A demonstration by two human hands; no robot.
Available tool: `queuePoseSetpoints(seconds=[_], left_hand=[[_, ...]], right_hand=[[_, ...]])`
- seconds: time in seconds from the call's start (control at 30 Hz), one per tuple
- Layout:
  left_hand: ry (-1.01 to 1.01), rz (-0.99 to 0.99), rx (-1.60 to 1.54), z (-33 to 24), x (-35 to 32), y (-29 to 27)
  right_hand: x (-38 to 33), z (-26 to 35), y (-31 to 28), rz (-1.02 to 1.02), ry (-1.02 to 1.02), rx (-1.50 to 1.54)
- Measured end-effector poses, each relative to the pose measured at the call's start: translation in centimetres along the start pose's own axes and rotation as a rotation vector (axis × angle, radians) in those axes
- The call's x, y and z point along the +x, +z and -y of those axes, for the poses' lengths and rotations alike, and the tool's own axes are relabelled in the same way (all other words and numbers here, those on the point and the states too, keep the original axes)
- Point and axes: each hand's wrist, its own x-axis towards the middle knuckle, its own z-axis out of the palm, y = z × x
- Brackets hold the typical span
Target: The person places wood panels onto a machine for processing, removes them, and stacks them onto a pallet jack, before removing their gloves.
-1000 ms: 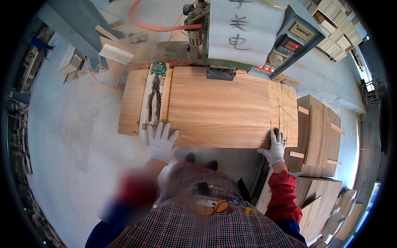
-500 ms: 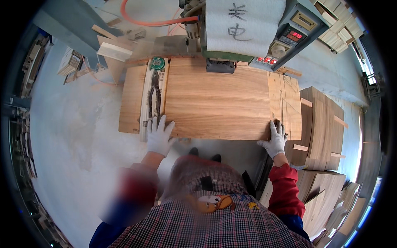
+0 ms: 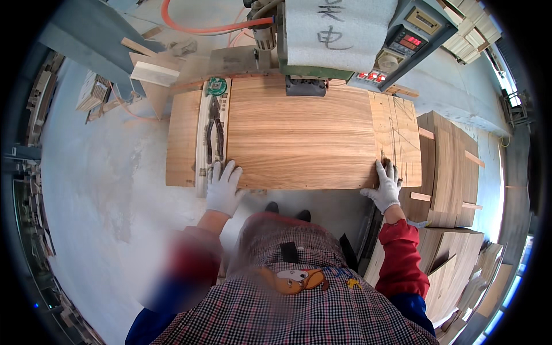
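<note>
Fingers [image 3: 229, 171] of both gloved hands are spread wide and have closed on nothing that can be seen; they lie flat on the near edge of a brown board [image 3: 299, 138]. Nearest the body hangs a checked apron [image 3: 247, 313] with a cartoon animal on it, with dark shoes [image 3: 272, 207] showing beyond its hem. The left hand [image 3: 223, 190] is at the board's near edge, toward its left end, its fingertips close to the handles of a pair of pliers [image 3: 213, 129]. The right hand [image 3: 386, 188] is on the paler right-hand part of the board, thumb held apart. Between the board's left end and its middle lies a narrow pale strip [image 3: 201, 178], its near end poking past the edge. The pliers rest lengthwise on it, with a round green thing [image 3: 217, 86] just beyond them. To the right stand stacked boards [image 3: 454, 167]. Over the board's far edge sits a green machine [image 3: 319, 73] draped in white cloth [image 3: 368, 46], beside a grey control box [image 3: 406, 62]. An orange hose [image 3: 230, 26] runs to the machine's left.
</note>
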Motion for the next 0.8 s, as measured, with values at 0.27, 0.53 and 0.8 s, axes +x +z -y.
queuePoseSetpoints(seconds=[0.27, 0.53, 0.8], left_hand=[[-0.005, 0.024, -0.004, 0.00, 0.09, -0.13], [-0.001, 0.026, -0.007, 0.39, 0.06, 0.08], [-0.016, 0.022, -0.036, 0.36, -0.06, 0.03]], right_hand=[[0.00, -0.05, 0.11, -0.006, -0.007, 0.008], [0.05, 0.15, 0.06, 0.003, -0.005, 0.001], [-0.06, 0.08, 0.16, 0.001, -0.006, 0.004]])
